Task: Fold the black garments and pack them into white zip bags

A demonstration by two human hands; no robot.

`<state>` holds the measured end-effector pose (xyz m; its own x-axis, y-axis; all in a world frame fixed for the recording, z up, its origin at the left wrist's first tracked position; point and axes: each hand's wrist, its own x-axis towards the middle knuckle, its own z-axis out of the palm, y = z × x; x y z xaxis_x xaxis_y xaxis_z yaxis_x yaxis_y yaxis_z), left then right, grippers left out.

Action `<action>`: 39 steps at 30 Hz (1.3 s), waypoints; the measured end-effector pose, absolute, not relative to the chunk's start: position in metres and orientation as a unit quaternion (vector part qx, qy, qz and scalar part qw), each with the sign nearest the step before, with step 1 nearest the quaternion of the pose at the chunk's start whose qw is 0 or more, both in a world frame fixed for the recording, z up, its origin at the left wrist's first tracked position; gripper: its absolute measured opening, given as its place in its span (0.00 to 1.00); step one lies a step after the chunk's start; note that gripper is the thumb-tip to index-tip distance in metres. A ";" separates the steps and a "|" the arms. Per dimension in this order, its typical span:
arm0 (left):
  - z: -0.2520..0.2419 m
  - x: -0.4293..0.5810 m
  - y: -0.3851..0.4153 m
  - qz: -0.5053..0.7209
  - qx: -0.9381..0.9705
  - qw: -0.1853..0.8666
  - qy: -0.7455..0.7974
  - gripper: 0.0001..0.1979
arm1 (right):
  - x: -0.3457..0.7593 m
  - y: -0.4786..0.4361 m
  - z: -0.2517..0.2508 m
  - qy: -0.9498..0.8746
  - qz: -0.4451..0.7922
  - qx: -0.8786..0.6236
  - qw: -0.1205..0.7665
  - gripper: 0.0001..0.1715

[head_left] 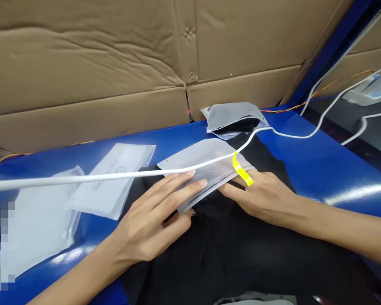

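A black garment (241, 250) lies spread on the blue table (320, 156). On top of it rests a frosted plastic bag (203, 165) with a yellow strip (241, 171) at its mouth. My left hand (155, 216) grips the bag's near edge, fingers lying over the bag and thumb under it. My right hand (260, 195) lies on the garment at the bag's open end, its fingertips tucked under the bag by the yellow strip. A white cable (82, 178) runs across above the bag and my left fingers.
Several empty frosted bags (114, 178) lie on the table to the left. A packed bag (231, 116) holding something black sits at the back against the cardboard wall (114, 63). A grey device (368, 91) with white and orange wires sits far right.
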<state>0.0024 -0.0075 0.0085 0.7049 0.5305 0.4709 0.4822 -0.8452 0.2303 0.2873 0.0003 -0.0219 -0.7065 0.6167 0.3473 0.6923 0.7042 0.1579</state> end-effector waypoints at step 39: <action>0.006 0.002 -0.009 0.314 0.926 -0.011 0.211 0.10 | 0.287 0.006 -0.016 -0.849 -0.349 -0.217 0.332 0.24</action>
<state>0.0019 -0.0087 0.0059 0.7139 0.3843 0.5853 0.3986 -0.9103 0.1116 0.2869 0.0065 -0.0158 -0.6852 0.1359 0.7155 0.5995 0.6631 0.4482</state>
